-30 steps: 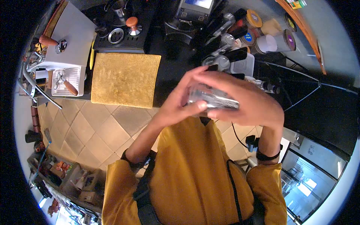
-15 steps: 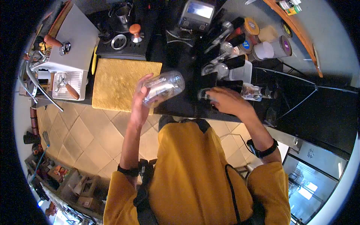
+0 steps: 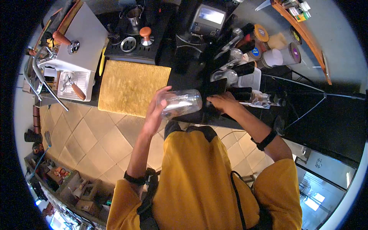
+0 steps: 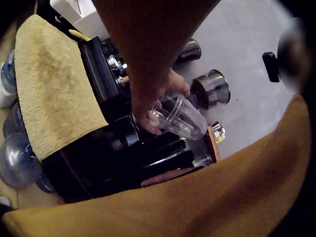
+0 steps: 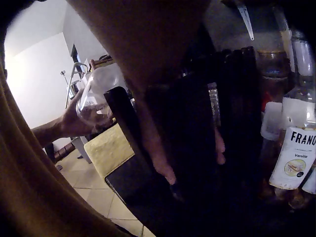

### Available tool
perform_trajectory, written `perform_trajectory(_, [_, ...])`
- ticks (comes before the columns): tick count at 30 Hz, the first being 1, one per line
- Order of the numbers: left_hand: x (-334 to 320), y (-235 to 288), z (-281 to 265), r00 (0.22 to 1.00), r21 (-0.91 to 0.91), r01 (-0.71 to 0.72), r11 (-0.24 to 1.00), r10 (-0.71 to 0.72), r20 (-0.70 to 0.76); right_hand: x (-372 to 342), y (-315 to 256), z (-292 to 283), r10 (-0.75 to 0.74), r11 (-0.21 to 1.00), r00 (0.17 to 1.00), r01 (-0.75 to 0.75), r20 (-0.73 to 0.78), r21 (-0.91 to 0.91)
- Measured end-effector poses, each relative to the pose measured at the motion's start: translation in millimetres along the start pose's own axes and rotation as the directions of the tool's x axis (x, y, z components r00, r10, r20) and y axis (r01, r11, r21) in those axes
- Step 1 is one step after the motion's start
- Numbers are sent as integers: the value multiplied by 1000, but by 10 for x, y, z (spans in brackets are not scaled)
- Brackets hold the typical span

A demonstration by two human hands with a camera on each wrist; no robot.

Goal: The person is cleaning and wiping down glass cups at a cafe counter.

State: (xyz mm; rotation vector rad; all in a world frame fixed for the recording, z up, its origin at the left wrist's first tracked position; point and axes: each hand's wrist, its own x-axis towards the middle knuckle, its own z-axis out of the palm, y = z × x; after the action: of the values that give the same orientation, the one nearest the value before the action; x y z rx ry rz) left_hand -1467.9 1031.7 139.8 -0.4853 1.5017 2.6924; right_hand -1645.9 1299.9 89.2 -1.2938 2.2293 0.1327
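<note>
Over the counter (image 3: 182, 78), left grip (image 3: 155, 107) clasps a clear cup (image 3: 184, 102), long axis slanting rightward; right grip (image 3: 226, 102), hold unclear.

Clear, smooth, glossy jar (image 3: 182, 103) at frame centre, rough-napped yellow cloth (image 3: 132, 88) left of it, black surface (image 3: 184, 78), tamper (image 3: 145, 33) at upper left with glossy wood-toned knob (image 3: 145, 31) and polished metal base (image 3: 147, 41), stone-like floor tiles (image 3: 87, 142).

Left grip (image 3: 155, 107) curled, left arm (image 3: 138, 153) forward; right arm (image 3: 257, 126) angled inward.
</note>
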Motion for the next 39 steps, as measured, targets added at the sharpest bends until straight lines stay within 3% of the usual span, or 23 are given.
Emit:
perform_trajectory(1, [-2, -9, -6, 1000, 3, -1, 1000, 1, -4, 40, 18, 44, 1, 1000, 1000, -1, 3, 4])
perform_trajectory(2, [0, -11, -7, 1000, 3, 2, 1000, -2, -4, 80, -61, -70, 202, 943, 968, -233, 147, 239])
perform_trajectory(3, [6, -11, -6, 1000, 8, -3, 1000, 3, -7, 85, -120, -185, 348, 781, 878, -465, 328, 417])
perform_trajectory(4, [8, -11, -7, 1000, 12, -8, 1000, 8, -11, 48, -152, -279, 347, 781, 878, -465, 330, 416])
perform_trajectory(6, [10, -9, -13, 1000, 5, -1, 1000, 1, -15, -46, -208, -490, 394, 576, 798, -601, 455, 555])
perform_trajectory(7, [12, -11, -15, 1000, -1, 5, 1000, -5, -18, -111, -244, -623, 393, 576, 798, -601, 458, 554])
perform_trajectory(8, [22, -15, -23, 1000, -1, 6, 1000, -6, -18, -189, -291, -781, 273, 890, 902, -369, 333, 270])
perform_trajectory(9, [30, -22, -33, 1000, 10, 6, 1000, -6, -19, -266, -331, -907, 91, 993, 959, -68, 268, -92])
perform_trajectory(15, [124, 1, 33, 1000, 68, -18, 998, 18, 6, -802, -606, -1604, 211, 977, 954, -208, 212, -38])
perform_trajectory(17, [178, 13, 62, 999, 81, -24, 996, 22, 25, -1086, -692, -1893, 262, 965, 956, -259, 132, -40])
perform_trajectory(19, [208, 26, 140, 996, 197, -71, 978, 58, 69, -1384, -645, -2097, 170, 977, 984, -162, -51, 136])
perform_trajectory(20, [219, 54, 207, 996, 198, -71, 978, 58, 69, -1470, -665, -2224, 170, 977, 984, -162, -51, 137])
perform_trajectory(22, [250, 120, 365, 982, 165, -79, 983, 48, 183, -1588, -695, -2402, 15, 952, 994, 18, -108, 306])
perform_trajectory(28, [240, 217, 787, 937, 83, -57, 995, 24, 348, -1351, -810, -2258, -129, 896, 982, 175, -138, 407])
perform_trajectory(30, [207, 175, 866, 906, 72, -205, 976, 161, 390, -1216, -822, -2121, -205, 875, 962, 263, -182, 406])
perform_trajectory(34, [176, 19, 824, 951, 28, -28, 999, 18, 310, -1031, -872, -1940, -231, 835, 933, 336, -278, 436])
perform_trajectory(36, [190, 74, 764, 948, -11, 3, 1000, 1, 319, -1011, -859, -1926, -178, 796, 922, 341, -345, 500])
perform_trajectory(38, [162, 71, 648, 948, -57, 38, 998, -18, 319, -1116, -760, -2079, -9, 823, 949, 186, -315, 536])
perform_trajectory(39, [149, 27, 557, 967, -86, 41, 995, -18, 253, -1139, -669, -2044, 150, 794, 935, 80, -321, 603])
